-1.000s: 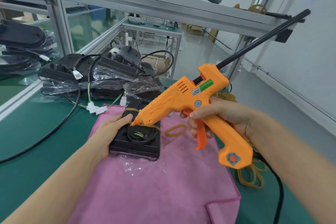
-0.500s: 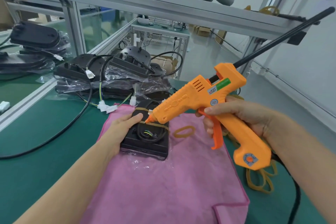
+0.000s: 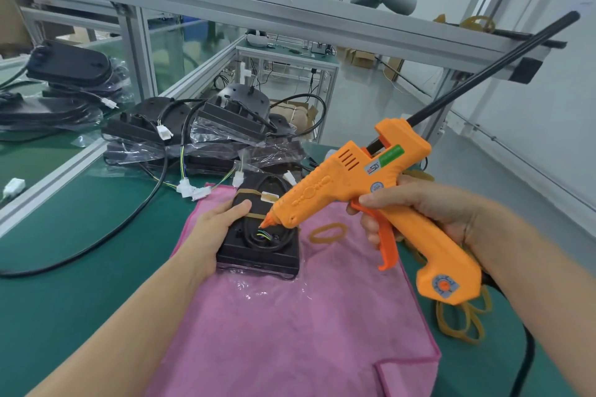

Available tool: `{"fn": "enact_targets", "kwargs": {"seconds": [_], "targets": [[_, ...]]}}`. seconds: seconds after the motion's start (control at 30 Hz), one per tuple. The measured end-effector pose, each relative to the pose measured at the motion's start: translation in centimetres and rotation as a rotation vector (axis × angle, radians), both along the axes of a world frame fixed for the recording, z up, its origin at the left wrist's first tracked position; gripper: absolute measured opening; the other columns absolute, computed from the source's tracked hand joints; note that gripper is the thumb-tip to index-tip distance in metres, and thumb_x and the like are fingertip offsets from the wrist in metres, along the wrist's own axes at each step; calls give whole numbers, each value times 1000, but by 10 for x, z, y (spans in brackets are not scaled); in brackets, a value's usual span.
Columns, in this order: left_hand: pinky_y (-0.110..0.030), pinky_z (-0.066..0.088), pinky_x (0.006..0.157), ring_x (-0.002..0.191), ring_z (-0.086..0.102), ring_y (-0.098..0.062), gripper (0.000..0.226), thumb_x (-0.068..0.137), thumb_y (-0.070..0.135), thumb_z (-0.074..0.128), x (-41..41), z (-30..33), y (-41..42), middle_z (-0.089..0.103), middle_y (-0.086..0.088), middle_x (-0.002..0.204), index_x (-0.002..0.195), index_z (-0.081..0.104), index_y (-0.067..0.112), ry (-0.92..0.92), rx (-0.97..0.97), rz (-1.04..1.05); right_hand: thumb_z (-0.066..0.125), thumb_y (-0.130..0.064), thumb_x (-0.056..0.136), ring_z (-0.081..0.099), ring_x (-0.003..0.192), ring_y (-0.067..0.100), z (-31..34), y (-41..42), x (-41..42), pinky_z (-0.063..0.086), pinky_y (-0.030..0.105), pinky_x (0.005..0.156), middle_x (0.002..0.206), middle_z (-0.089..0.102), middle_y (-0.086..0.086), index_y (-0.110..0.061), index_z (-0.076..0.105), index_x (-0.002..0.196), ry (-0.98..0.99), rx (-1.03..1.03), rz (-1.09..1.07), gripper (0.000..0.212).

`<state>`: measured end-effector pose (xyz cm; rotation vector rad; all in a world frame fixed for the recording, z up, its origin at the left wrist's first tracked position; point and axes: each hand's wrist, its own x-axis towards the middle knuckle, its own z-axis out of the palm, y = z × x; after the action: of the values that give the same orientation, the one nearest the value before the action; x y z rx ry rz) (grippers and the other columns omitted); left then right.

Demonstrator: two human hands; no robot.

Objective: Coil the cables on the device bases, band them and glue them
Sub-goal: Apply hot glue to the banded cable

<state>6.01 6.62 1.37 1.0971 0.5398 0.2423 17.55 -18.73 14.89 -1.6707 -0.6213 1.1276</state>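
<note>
While cable lies coiled and banded on the device base (image 3: 258, 251) atop the pink cloth (image 3: 290, 332), gluing appears under way: right hand (image 3: 416, 213) grips glue gun (image 3: 371, 190), left hand (image 3: 213, 229) steadies the base. Stacked bases (image 3: 193, 132) behind it look uncoiled.

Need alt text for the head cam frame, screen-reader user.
A right hand holds an orange plastic glue gun, its nozzle at the coiled black cable on a black rectangular device base, which the left hand steadies on a pink cloth. A loose tan rubber band lies beside the base.
</note>
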Motion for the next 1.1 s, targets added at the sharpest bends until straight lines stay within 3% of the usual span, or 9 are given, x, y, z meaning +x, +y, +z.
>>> {"fn": "enact_targets", "kwargs": {"seconds": [0.27, 0.47, 0.67, 0.77, 0.9, 1.1], "targets": [[-35, 57, 53, 66, 73, -26, 14, 88, 25, 67, 1, 0, 3, 76, -13, 89, 98, 74, 18, 46, -12, -8, 79, -26, 73, 63, 69, 27, -1, 0, 3, 45, 47, 82, 77, 63, 15, -6, 72, 99, -31, -43, -13, 34], [-35, 56, 50, 62, 72, -26, 9, 86, 24, 68, 0, -1, 6, 76, -11, 82, 87, 76, 19, 63, -22, 9, 83, -33, 68, 64, 72, 27, 1, 2, 4, 33, 53, 85, 79, 63, 14, -8, 71, 101, -81, -80, -9, 44], [-33, 55, 47, 61, 72, -26, 8, 86, 23, 69, 1, 1, 6, 76, -12, 81, 86, 76, 19, 69, -15, 24, 81, -31, 69, 63, 70, 28, 1, 5, 3, 39, 49, 82, 76, 61, 14, -8, 71, 99, -47, -86, 2, 40], [-34, 56, 48, 62, 72, -26, 9, 86, 22, 69, 0, 1, 5, 76, -12, 82, 89, 77, 19, 43, -17, 36, 80, -25, 70, 62, 67, 27, 3, 5, 2, 52, 41, 71, 73, 60, 15, -6, 71, 96, 24, -54, 1, 34], [-35, 57, 52, 66, 73, -26, 13, 87, 19, 67, -1, 1, 7, 76, -13, 86, 97, 76, 19, -37, -1, 71, 76, -20, 74, 62, 63, 27, 4, 7, 1, 54, 38, 64, 71, 60, 16, -3, 69, 96, 50, -43, -17, 29], [-35, 57, 54, 66, 72, -26, 15, 89, 18, 66, -2, 2, 8, 76, -13, 86, 100, 75, 18, -50, -7, 74, 80, -26, 68, 62, 66, 27, 3, 8, 4, 42, 44, 77, 73, 60, 14, -4, 70, 99, 12, -82, -18, 38]]}}
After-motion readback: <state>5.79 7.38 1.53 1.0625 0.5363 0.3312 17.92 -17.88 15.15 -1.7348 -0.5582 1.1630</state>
